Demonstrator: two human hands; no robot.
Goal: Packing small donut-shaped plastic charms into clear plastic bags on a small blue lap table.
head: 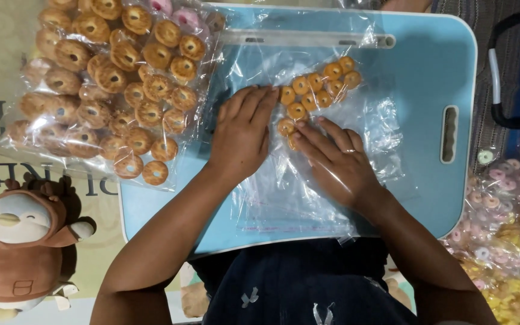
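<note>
Both hands flat on a clear plastic bag point(296, 198) lying on the blue lap tray point(428, 66). My left hand point(243, 133) presses palm down, grasping nothing. My right hand point(336, 157) is open too, fingertips against the small ring biscuits point(317, 90) inside the bag. Step, by my reading: herding biscuits toward the bag's far end. Next calls for gentle, even pushing. Farther left, big bags of ring biscuits point(112, 84); a plush penguin point(22, 241) sits nearer.

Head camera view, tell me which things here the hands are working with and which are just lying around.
In use: left hand, right hand, clear plastic bag, small ring biscuits, blue tray table.
Lying about: big biscuit bag, penguin plush, pastel sweets bag.
</note>
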